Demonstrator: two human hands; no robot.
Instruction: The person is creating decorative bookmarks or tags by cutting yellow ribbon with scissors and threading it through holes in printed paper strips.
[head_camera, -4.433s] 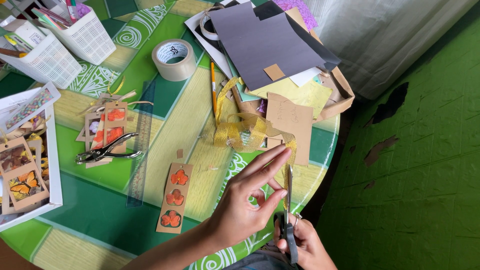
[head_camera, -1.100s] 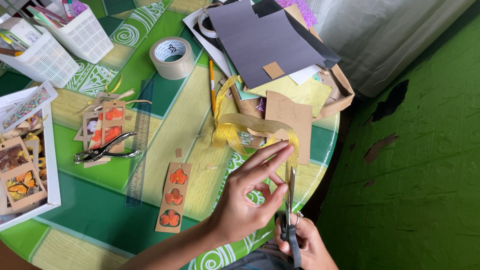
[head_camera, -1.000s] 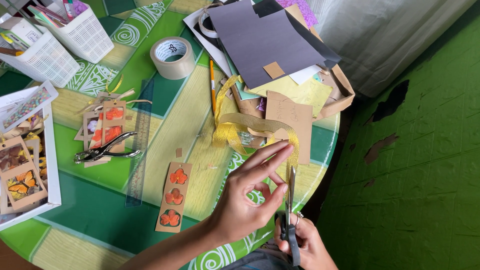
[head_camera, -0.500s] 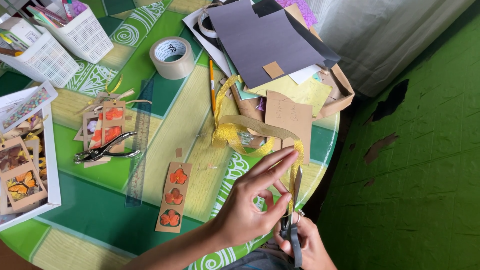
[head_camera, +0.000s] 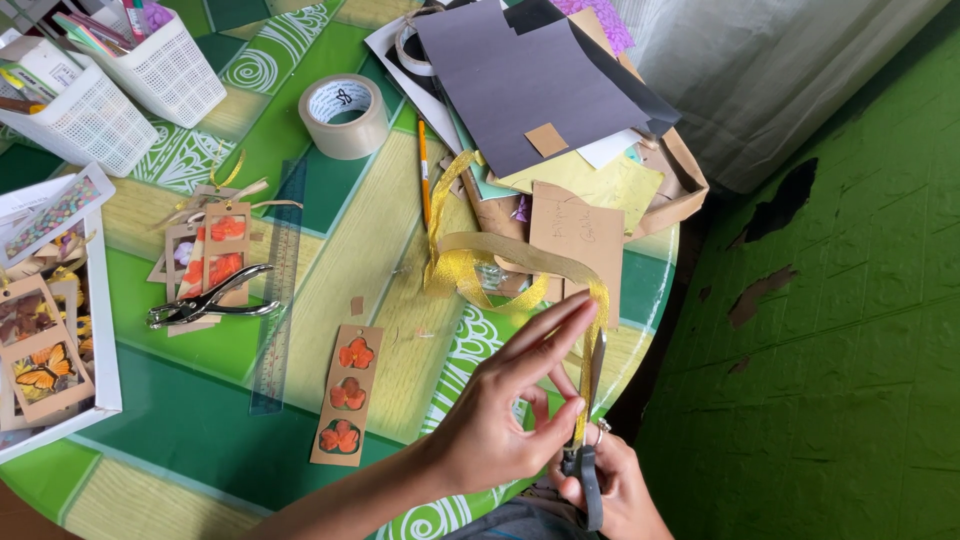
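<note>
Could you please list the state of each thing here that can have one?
left hand: pinching the gold ribbon, pulled taut
right hand: gripping the scissors, blades around the ribbon
tape roll: lying flat
hole punch: lying on tags
bookmark: lying flat

Open table is being left between the ruler (head_camera: 277, 300) and the gold ribbon (head_camera: 500, 262) — only a flower bookmark (head_camera: 345, 393) is lying there; paper clutter (head_camera: 560, 110) is crowding the far edge.

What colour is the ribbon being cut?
Glittery gold ribbon, clearest in the head view.
</note>
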